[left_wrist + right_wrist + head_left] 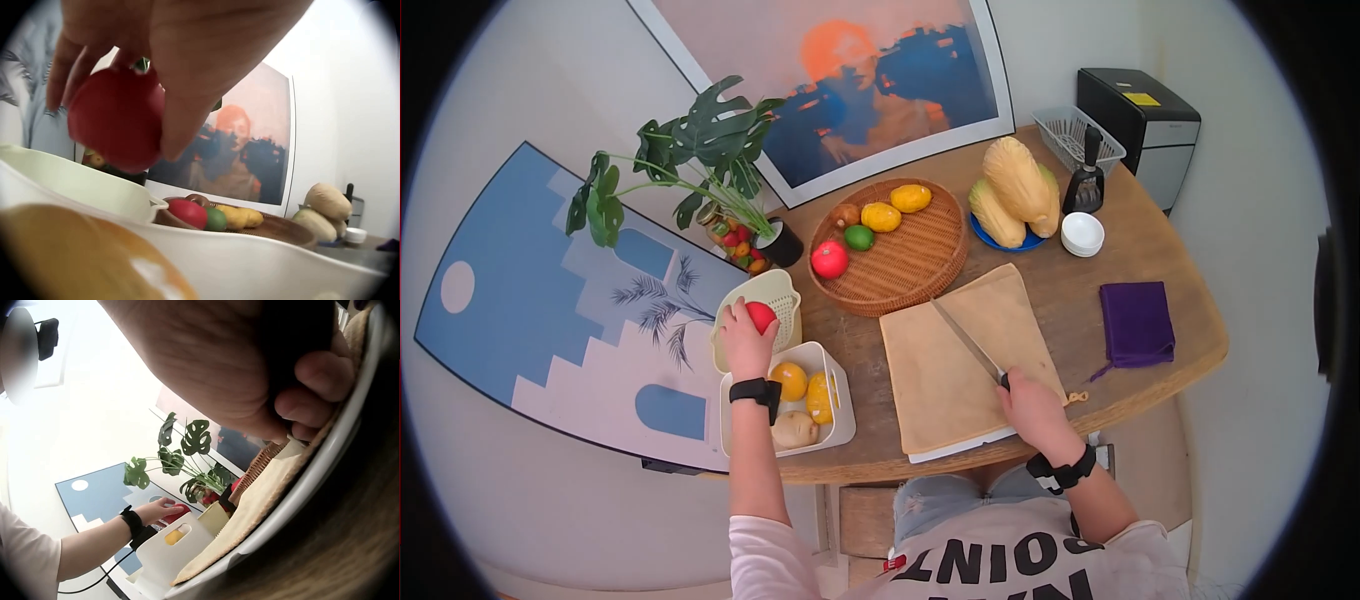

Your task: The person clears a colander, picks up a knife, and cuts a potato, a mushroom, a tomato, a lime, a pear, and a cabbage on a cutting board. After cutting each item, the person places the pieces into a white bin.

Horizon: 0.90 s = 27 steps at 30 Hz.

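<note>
My left hand grips a red round fruit, fingers on one side and thumb on the other. It holds the fruit over the pale green colander, above the rim in the left wrist view. Below my left wrist stands a white bin with orange-yellow fruits and a pale tan one. My right hand grips a knife by its black handle. Its blade lies over the tan cloth, pointing towards the wicker tray; a white board edge shows beneath the cloth.
The round wicker tray holds a red fruit, a green one, yellow ones and a brown one. Behind are a potted plant, large pale yellow gourds on a blue plate, white bowls and a purple cloth.
</note>
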{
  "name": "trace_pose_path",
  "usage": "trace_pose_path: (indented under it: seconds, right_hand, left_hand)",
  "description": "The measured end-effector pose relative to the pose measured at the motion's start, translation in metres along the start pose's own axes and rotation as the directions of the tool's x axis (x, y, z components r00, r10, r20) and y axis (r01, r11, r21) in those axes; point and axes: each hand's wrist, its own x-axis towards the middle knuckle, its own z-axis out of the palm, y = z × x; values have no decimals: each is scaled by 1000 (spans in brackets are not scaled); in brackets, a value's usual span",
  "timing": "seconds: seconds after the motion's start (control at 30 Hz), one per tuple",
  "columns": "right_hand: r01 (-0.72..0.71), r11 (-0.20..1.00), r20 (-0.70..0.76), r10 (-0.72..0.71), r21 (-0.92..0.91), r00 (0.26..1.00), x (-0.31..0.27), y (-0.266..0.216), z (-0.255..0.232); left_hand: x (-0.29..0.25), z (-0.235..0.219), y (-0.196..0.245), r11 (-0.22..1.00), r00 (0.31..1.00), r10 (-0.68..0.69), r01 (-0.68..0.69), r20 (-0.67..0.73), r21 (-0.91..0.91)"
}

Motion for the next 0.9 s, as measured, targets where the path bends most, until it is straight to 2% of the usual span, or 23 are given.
trace_pose_path:
  seconds: [0.03,0.13,0.27,0.37,0.5,0.6,0.63,0.73,0.83,0.9]
  right_hand:
    - [0,1000,1,0,3,1000,0,1,1]
    - [-12,1000,10,12,9,1000,2,-1,-2]
    - [-13,1000,18,12,11,1000,4,1,0]
    - [-16,1000,29,16,5,999,5,1,-2]
    - [-24,1000,58,24,10,998,5,1,-4]
    - [-26,999,69,23,47,997,6,2,-6]
    - [-22,998,67,19,58,998,6,2,-7]
    - [-31,997,88,24,74,996,6,1,-9]
    - [-20,994,77,12,105,997,8,2,-10]
    - [-14,993,62,6,119,998,6,2,-11]
  left_hand:
    - [4,-4,4,994,1000,3,-5,19,113]
    - [23,-2,23,989,994,106,-105,-6,101]
    - [63,40,50,960,963,270,-269,0,-74]
    - [87,80,80,972,973,211,-198,99,-122]
    - [101,128,100,982,955,165,-182,247,46]
    - [105,158,100,942,929,214,-278,303,188]
    - [101,159,103,933,935,238,-295,262,206]
    - [103,151,112,942,925,180,-260,334,211]
    - [101,139,124,951,930,154,-231,334,206]
    - [98,128,135,944,915,194,-273,354,187]
